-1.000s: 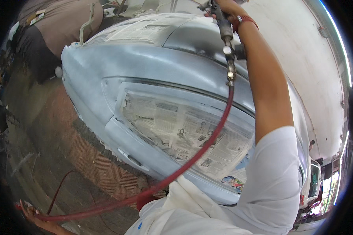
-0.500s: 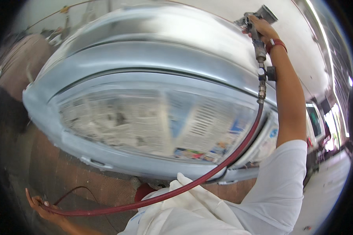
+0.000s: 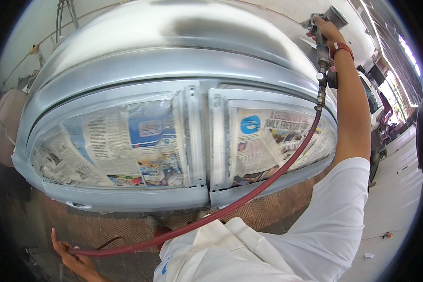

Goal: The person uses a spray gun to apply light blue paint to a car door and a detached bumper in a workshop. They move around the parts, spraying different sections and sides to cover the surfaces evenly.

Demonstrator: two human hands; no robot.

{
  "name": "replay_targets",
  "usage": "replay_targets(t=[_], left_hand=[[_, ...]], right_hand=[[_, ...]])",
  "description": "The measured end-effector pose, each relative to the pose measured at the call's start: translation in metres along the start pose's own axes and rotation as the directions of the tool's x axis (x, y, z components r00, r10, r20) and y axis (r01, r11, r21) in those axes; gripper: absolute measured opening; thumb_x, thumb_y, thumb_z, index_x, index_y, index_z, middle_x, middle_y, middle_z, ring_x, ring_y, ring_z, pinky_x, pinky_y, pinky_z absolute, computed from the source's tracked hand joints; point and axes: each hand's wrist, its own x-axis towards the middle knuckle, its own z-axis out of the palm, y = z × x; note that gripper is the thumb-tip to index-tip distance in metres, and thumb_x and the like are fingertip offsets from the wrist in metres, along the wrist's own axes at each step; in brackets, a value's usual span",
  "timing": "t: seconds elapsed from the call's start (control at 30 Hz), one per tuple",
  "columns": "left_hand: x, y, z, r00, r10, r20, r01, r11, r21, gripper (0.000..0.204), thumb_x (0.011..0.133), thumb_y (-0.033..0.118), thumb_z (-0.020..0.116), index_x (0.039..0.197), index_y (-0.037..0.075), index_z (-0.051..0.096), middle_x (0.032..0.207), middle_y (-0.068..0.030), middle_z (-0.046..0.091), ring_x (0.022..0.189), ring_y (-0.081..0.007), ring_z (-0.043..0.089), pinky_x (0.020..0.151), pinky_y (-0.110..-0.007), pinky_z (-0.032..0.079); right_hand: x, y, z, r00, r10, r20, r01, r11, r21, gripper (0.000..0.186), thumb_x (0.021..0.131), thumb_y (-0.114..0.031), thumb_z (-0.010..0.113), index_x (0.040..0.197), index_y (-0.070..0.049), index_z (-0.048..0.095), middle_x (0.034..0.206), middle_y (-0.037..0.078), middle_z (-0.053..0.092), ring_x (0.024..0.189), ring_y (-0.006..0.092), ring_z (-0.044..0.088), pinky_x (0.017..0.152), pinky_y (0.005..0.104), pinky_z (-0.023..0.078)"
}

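My right hand (image 3: 329, 31), a red band on its wrist, grips a metal spray gun (image 3: 322, 55) by its handle. The gun is held out over the far right part of a car roof (image 3: 145, 33), which is patchy white and grey. From the gun's lower fitting a dark red air hose (image 3: 256, 192) curves down across my front. At the lower left my left hand (image 3: 76, 258) holds this hose, one finger stretched out. The car's side (image 3: 141, 200) is light silver-grey. Newspaper (image 3: 108, 136) covers its two side windows. Whether spray leaves the gun is not discernible.
A brown-covered bulky object (image 3: 3, 123) stands by the car's left end. Another vehicle (image 3: 372, 94) is behind my right arm. Below the car lies brown textured flooring (image 3: 286, 211); pale floor (image 3: 390, 202) stretches right, with a small scrap (image 3: 369, 255) on it.
The view has shifted right along the car, bringing the second papered window and door pillars into sight. Both hands keep their holds on gun and hose.
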Motion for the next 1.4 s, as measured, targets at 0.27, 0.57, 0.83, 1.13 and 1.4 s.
replay_targets(t=[0.27, 0.57, 0.83, 1.13, 1.4], left_hand=[[-0.006, 0.08, 0.017, 0.992, 0.094, 0.083, -0.065, 0.951, -0.303, 0.08, 0.071, -0.002, 0.045, 0.15, 0.008, 0.051, 0.084, -0.0086, 0.059, 0.059, -0.0146, 0.037, 0.055, -0.027, 0.034], [-0.051, 0.008, 0.041, 0.863, 0.042, 0.504, 0.073, 0.976, -0.206, 0.066, 0.078, 0.023, 0.081, 0.137, 0.011, 0.057, 0.096, -0.0198, 0.073, 0.081, -0.0408, 0.07, 0.072, -0.048, 0.056], [-0.147, -0.197, 0.102, 0.539, 0.051, 0.841, 0.176, 0.969, -0.171, 0.056, 0.092, 0.042, 0.072, 0.135, 0.009, 0.057, 0.104, -0.0229, 0.074, 0.096, -0.0449, 0.071, 0.083, -0.053, 0.056], [-0.262, -0.413, 0.214, -0.01, 0.416, 0.909, 0.018, 0.909, -0.416, 0.054, 0.094, 0.031, 0.069, 0.139, 0.005, 0.054, 0.133, -0.0272, 0.06, 0.126, -0.0426, 0.058, 0.105, -0.052, 0.048], [-0.271, -0.491, 0.327, -0.364, 0.454, 0.813, -0.209, 0.811, -0.546, 0.053, 0.102, 0.031, 0.062, 0.148, 0.009, 0.049, 0.161, -0.0307, 0.033, 0.153, -0.0558, 0.012, 0.125, -0.059, 0.024]], right_hand=[[0.102, 0.17, -0.19, 0.975, -0.174, -0.135, -0.056, 0.396, -0.916, 0.066, 0.101, -0.056, 0.049, 0.133, 0.0, 0.065, 0.137, 0.026, 0.064, 0.128, 0.0437, 0.061, 0.109, 0.0467, 0.045], [-0.029, 0.24, -0.243, 0.959, 0.278, -0.05, -0.28, 0.912, -0.299, 0.072, 0.097, -0.07, 0.054, 0.122, -0.005, 0.069, 0.098, 0.009, 0.07, 0.088, 0.0185, 0.07, 0.065, 0.0347, 0.053], [-0.331, 0.175, -0.083, 0.921, 0.286, -0.264, -0.318, 0.944, -0.087, 0.078, 0.097, -0.07, 0.057, 0.138, -0.004, 0.058, 0.108, 0.009, 0.071, 0.082, 0.0181, 0.07, 0.054, 0.0273, 0.045], [-0.625, 0.11, 0.104, 0.907, 0.327, -0.266, -0.369, 0.92, -0.128, 0.059, 0.102, -0.038, 0.063, 0.152, -0.01, 0.048, 0.14, 0.015, 0.064, 0.125, 0.0325, 0.065, 0.098, 0.0442, 0.051], [-0.746, 0.089, 0.241, 0.859, 0.401, -0.318, -0.418, 0.908, 0.019, 0.045, 0.1, -0.046, 0.068, 0.127, -0.01, 0.065, 0.121, 0.004, 0.071, 0.093, 0.0108, 0.069, 0.051, 0.0241, 0.045]])
